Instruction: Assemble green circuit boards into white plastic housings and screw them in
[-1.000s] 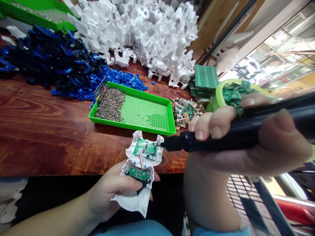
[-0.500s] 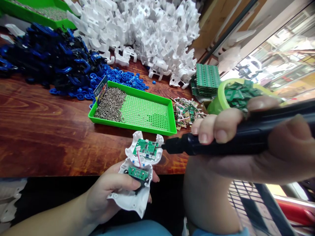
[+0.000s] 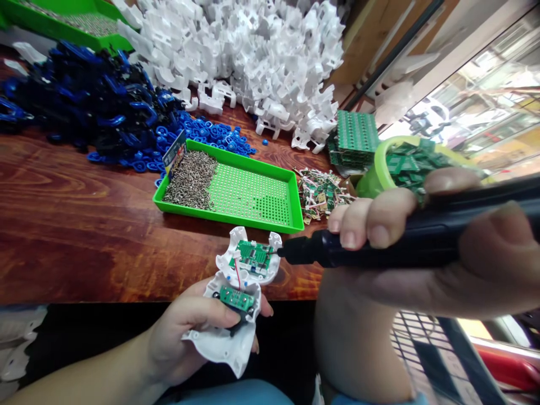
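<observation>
My left hand [image 3: 189, 320] is closed around a white plastic housing [image 3: 230, 350], its thumb resting inside the lower shell. That shell carries a small green circuit board [image 3: 236, 298]. A thin red and white wire joins it to the upper white shell [image 3: 225, 262], where a larger green board [image 3: 253, 257] sits. In my right hand [image 3: 422, 242] is a black electric screwdriver [image 3: 379, 251], held nearly level. Its bit points left and reaches the right side of the larger board; whether a screw is under the tip is too small to tell.
Behind the housing lies a green perforated tray [image 3: 228, 216] with screws [image 3: 192, 180] at its left end. Blue and black parts [image 3: 93, 107], white shells [image 3: 253, 62], wired boards [image 3: 320, 191], stacked green panels [image 3: 358, 132] and a yellow-green basin [image 3: 382, 166] surround it on the wooden table [image 3: 84, 242].
The view has shifted very slightly. Both hands keep their grips, and the screwdriver tip stays at the right side of the larger board.
</observation>
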Demonstrator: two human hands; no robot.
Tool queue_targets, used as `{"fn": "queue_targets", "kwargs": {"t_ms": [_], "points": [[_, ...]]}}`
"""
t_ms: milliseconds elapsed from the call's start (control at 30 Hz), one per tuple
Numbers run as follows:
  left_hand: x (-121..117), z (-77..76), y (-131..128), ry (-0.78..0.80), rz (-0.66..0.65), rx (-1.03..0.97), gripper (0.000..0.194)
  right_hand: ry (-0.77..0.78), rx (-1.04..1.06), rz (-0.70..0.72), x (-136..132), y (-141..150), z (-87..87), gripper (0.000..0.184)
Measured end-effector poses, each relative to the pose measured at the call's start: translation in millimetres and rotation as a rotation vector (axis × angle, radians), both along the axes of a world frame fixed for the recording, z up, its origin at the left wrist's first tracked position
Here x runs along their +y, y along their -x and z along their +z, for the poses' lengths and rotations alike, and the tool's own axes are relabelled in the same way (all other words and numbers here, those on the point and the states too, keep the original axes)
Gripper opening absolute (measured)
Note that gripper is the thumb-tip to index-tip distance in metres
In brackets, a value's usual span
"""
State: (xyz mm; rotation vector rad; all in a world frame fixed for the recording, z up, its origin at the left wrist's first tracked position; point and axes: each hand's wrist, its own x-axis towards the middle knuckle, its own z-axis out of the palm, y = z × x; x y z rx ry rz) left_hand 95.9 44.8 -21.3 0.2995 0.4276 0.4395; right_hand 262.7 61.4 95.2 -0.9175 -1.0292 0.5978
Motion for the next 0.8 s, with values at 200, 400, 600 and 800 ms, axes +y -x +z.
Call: {"fn": "queue_targets", "kwargs": {"t_ms": [200, 400, 600, 800], "points": [[0, -3.5, 3, 0.024, -0.001, -0.084, 0.028, 0.038, -0.021, 0.026, -3, -3, -0.3, 0.022], [3, -6.0, 3, -0.002, 0.003, -0.066, 0.029, 0.014, 0.003, 0.034, -4, -4, -0.3, 0.017], [0, 2.7, 2, -0.020, -0.007, 0.114, 0.027, -0.036, 0.033, 0.089, -11, -6, -3.4, 0.017], [-10, 14.0, 0, -0.295, 0.044, 0.358, 0.054, -0.079, 0.004, 0.159, -33, -11, -11.9, 0.010]]}}
